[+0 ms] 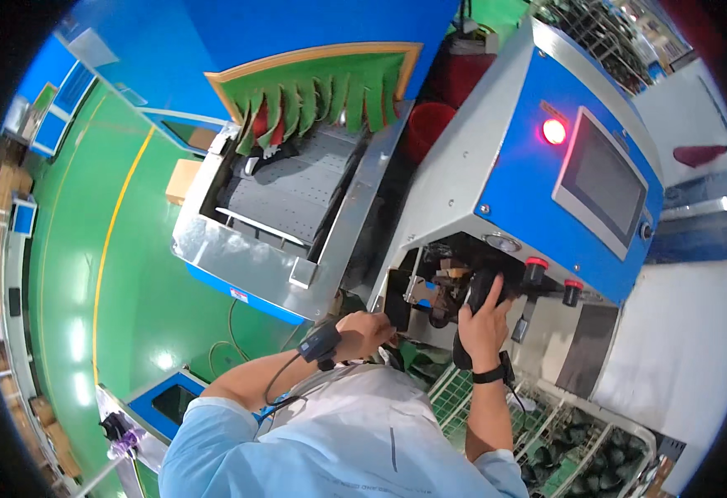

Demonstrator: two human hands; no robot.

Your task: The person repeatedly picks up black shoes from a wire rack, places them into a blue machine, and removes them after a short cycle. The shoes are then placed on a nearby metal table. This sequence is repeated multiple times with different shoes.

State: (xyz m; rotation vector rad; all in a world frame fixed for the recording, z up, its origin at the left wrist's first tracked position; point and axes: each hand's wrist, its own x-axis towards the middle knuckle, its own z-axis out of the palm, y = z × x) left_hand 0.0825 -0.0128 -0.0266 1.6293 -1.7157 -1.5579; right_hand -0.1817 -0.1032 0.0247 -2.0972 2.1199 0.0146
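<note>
My right hand (pixel 483 330) grips a black shoe upper (pixel 482 288), its fingers lying along the piece. The upper is pressed up to the metal working parts (pixel 436 292) under a blue and silver machine (pixel 496 183); where they meet is partly hidden. My left hand (pixel 365 334) is closed beside the machine's lower left edge, its fingers curled in. Whatever it may hold is hidden from view. A small black device (pixel 320 342) is strapped to the left wrist, and a black band (pixel 489 375) circles the right one.
The machine carries a dark screen (pixel 602 178), a lit red lamp (pixel 553 131) and red-topped knobs (pixel 535 270). At left stands a conveyor (pixel 289 187) under green strip curtains (pixel 322 90), with a black and white shoe (pixel 261 158) on it. A wire basket (pixel 558 415) holds several dark pieces.
</note>
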